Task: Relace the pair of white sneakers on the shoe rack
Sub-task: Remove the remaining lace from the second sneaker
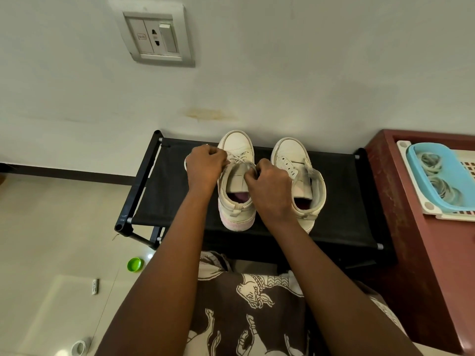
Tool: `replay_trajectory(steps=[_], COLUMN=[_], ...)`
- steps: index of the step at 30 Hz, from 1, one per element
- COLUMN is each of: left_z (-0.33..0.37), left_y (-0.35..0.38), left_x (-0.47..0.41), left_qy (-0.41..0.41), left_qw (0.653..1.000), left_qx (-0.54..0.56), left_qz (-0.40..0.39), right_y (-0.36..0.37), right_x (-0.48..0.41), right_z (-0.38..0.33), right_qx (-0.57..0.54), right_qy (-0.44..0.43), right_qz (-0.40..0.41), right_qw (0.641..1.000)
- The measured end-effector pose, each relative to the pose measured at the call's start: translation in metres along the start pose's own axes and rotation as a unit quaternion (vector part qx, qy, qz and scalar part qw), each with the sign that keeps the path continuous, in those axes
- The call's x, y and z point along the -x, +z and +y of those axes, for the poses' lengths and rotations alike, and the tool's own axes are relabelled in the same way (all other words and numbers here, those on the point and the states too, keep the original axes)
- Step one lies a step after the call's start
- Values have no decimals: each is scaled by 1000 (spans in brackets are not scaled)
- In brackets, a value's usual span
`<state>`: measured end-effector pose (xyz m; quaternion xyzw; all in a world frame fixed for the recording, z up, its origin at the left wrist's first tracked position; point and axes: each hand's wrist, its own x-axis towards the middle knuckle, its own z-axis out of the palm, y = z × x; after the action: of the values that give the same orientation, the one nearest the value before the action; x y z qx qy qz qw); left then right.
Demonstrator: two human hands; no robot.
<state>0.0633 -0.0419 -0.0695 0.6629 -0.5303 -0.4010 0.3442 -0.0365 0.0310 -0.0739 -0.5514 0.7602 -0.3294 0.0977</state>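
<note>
Both white sneakers are stood side by side on the black shoe rack [164,201], toes to the wall. The left-hand sneaker [237,142] is the one being worked. Its lace [239,159] is seen crossed over the lower eyelets; the upper rows are covered by the hands. The left hand [205,163] is curled at the sneaker's outer side, apparently gripping a lace end, though the end itself is hidden under the fingers. The right hand [270,186] is held over the tongue, thumb and fingers pinching the other strand. Risks judged: ends left uneven if one side is pulled harder; an eyelet skipped or crossed wrongly, the row being hidden; the sneaker dragged or tipped on the fabric shelf, since it is pinned by neither hand. The other sneaker [290,150] shows bare eyelets, so much is judged left.
</note>
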Motion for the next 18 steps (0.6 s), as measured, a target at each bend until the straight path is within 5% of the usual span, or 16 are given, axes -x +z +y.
replay_trajectory(steps=[3, 7, 12, 14, 18], left_z=[-6, -11, -10, -10, -9], left_y=[-5, -17, -18, -16, -12], left_x=[-8, -14, -19, -20, -18], left_qy=[-80, 71, 277, 301, 265], left_qw=[990, 992, 927, 905, 916], left_qx=[106, -58, -224, -280, -297], left_qz=[-34, -88, -120, -110, -46], right_y=[1, 3, 6, 7, 7], right_x=[0, 0, -1, -1, 0], right_z=[1, 1, 1, 2, 2], right_qx=[8, 16, 21, 26, 26], right_qy=[-6, -14, -28, -30, -40], right_qz=[4, 14, 18, 14, 25], right_qw=[1000, 1000, 999, 999, 999])
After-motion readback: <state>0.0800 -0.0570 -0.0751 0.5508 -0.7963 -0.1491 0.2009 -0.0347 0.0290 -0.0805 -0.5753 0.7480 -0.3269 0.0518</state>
